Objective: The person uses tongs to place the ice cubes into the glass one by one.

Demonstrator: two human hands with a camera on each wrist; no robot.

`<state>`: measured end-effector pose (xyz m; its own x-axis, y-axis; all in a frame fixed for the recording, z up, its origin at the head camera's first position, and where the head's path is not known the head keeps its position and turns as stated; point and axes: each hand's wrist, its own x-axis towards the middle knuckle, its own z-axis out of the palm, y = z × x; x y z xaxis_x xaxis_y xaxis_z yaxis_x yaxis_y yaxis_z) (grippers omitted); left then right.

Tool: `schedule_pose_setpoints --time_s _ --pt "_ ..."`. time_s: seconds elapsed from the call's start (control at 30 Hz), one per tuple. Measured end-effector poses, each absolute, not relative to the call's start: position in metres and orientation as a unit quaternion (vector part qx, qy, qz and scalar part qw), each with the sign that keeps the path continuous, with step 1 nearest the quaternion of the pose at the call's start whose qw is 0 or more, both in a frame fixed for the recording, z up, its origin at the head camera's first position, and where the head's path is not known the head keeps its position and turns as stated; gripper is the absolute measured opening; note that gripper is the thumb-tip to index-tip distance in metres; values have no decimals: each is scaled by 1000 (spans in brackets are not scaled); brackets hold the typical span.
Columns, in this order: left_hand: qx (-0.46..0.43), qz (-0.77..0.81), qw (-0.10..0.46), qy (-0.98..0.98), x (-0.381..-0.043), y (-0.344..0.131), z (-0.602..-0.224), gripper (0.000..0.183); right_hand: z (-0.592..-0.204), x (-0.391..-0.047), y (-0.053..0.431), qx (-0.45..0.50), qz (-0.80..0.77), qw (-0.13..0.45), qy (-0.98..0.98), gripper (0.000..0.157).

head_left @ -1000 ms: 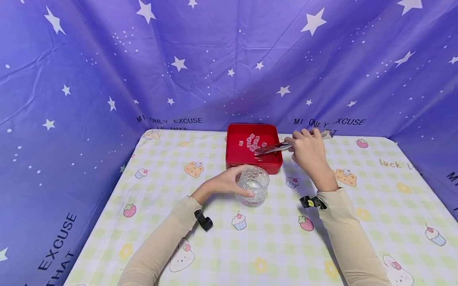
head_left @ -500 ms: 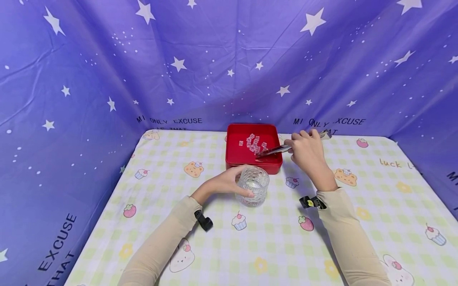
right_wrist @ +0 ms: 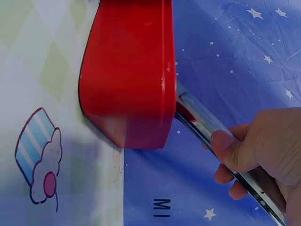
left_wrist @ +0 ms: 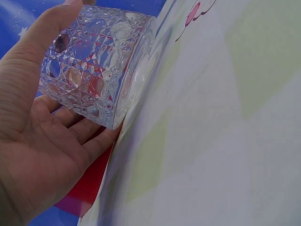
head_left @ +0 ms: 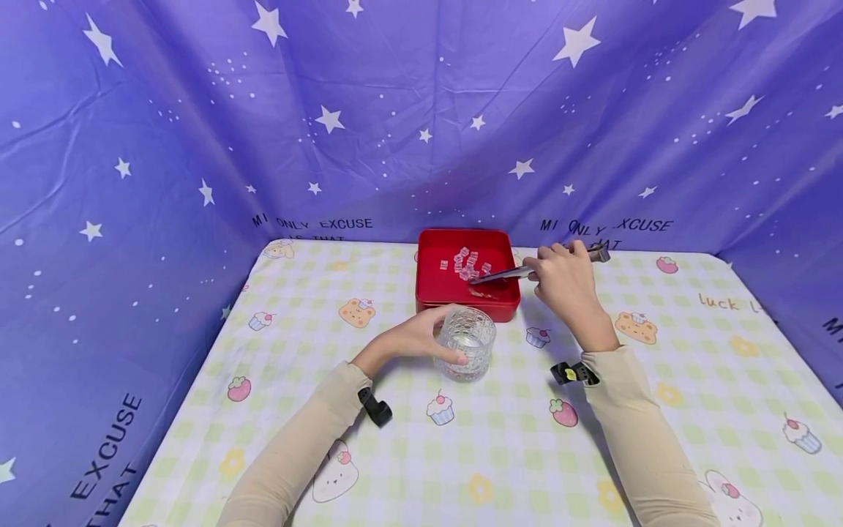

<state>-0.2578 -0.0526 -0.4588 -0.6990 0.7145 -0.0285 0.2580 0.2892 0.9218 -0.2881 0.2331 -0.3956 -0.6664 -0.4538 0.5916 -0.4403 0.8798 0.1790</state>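
One clear faceted-glass tumbler (head_left: 476, 350); one red square box (head_left: 431, 285); at least eight clear cubes (head_left: 466, 271); one pair of silver metal tongs (right_wrist: 202, 118).

a clear, cut-patterned glass (head_left: 467, 351) stands upright before the near wall of an open red tin (head_left: 433, 287), the left hand (head_left: 420, 334) round its left side. the tin sits by the far edge of the table (head_left: 527, 468); small clear cubes (head_left: 467, 272) cluster mid-tin, one apart towards its left edge. shiny tongs (head_left: 506, 275), gripped by the right hand (head_left: 568, 278), slant across the tin's right edge, tips by the cubes.
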Motion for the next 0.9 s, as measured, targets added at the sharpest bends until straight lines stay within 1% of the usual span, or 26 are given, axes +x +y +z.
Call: schedule_pose_setpoints --time_s 0.3,0.47,0.67,0.9 --pt "318 508 226 768 -256 -53 -457 84 -405 -294 237 247 7 340 -907 10" --pt "319 507 224 769 -256 -53 -457 84 -406 -297 239 242 19 352 -904 12" --pt "320 504 221 771 -257 -53 -457 85 -401 -296 242 234 37 397 -887 16" --pt "315 505 226 771 -256 -53 -456 85 -389 -292 240 219 117 451 -857 21"
